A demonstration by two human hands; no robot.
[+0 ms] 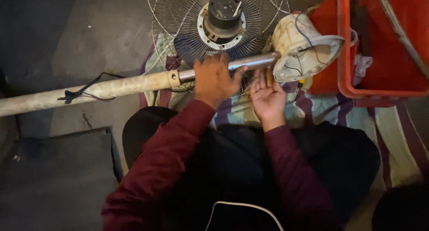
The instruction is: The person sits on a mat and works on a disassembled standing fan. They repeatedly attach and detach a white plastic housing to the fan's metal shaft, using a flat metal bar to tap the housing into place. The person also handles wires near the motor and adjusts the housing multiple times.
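A long fan stand pole (pixel 111 87) lies across in front of me, dirty cream on the left and a thinner bare-metal tube (pixel 254 61) on the right. My left hand (pixel 214 77) is wrapped over the metal tube near the joint. My right hand (pixel 267 94) is palm-up just under the tube, fingers spread, touching it from below. The tube ends in a cream plastic housing (pixel 304 50) with blue and black wires showing inside.
A wire fan guard (pixel 178 16) with a dark motor (pixel 222 14) lies behind the pole. A red plastic crate (pixel 344 56) stands at the right. A striped cloth (pixel 321 110) covers the floor under me. A black wire (pixel 85 89) dangles from the pole.
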